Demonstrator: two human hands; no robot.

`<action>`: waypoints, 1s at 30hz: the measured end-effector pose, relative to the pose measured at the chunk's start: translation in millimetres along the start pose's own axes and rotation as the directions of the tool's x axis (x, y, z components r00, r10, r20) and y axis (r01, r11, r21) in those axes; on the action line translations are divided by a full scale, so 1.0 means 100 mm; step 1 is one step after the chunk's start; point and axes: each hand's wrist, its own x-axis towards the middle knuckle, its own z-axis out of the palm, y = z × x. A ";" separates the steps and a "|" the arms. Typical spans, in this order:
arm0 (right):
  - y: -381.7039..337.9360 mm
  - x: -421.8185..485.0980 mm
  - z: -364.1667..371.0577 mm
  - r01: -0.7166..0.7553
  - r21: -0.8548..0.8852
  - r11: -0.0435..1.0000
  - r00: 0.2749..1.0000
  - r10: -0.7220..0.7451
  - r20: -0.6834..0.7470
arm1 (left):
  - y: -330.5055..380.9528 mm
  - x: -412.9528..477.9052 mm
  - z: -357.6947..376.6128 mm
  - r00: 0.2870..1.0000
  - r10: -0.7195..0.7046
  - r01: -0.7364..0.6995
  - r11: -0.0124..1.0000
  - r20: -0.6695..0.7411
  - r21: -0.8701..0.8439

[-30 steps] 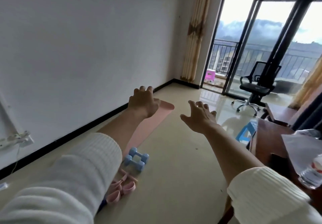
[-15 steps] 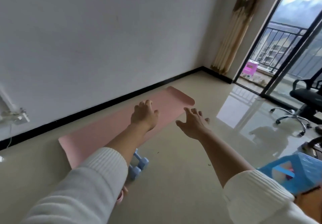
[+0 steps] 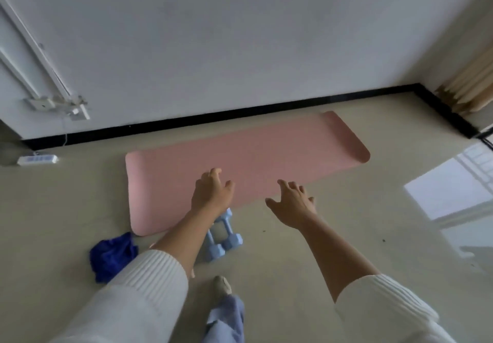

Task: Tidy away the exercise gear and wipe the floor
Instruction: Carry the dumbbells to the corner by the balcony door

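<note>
A pink exercise mat [image 3: 266, 156] lies flat on the beige floor along the wall. Two light blue dumbbells [image 3: 224, 238] lie side by side at the mat's near edge, partly hidden by my left forearm. A crumpled dark blue cloth [image 3: 112, 256] sits on the floor by the mat's near left corner. My left hand [image 3: 212, 193] hovers over the mat's near edge, fingers apart, holding nothing. My right hand [image 3: 293, 205] is stretched out beside it, just off the mat's edge, fingers spread and empty.
A white power strip [image 3: 37, 160] lies on the floor at the left by the black skirting board. A beige curtain [image 3: 469, 92] hangs in the right corner. My foot [image 3: 221, 285] stands below the dumbbells. The floor at right is glossy with a window reflection.
The view has swung left and down from the balcony door to the floor. The whole mat, the dumbbells and the blue cloth are now in sight. Both hands stay outstretched and empty.
</note>
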 end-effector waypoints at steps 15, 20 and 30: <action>0.31 2.65 2.53 0.091 0.046 0.995 0.911 -0.102 0.400 | -1.88 1.90 2.29 0.918 -0.392 0.396 0.916 0.059 -0.072; 0.54 3.33 4.05 0.068 0.089 0.994 0.852 -0.104 0.513 | -3.09 2.22 3.43 0.832 -0.550 0.552 0.806 0.073 -0.215; 0.63 4.49 5.92 -0.227 0.414 0.881 0.826 -0.051 0.561 | -4.57 2.86 4.83 0.734 -0.617 0.678 0.647 0.284 -0.348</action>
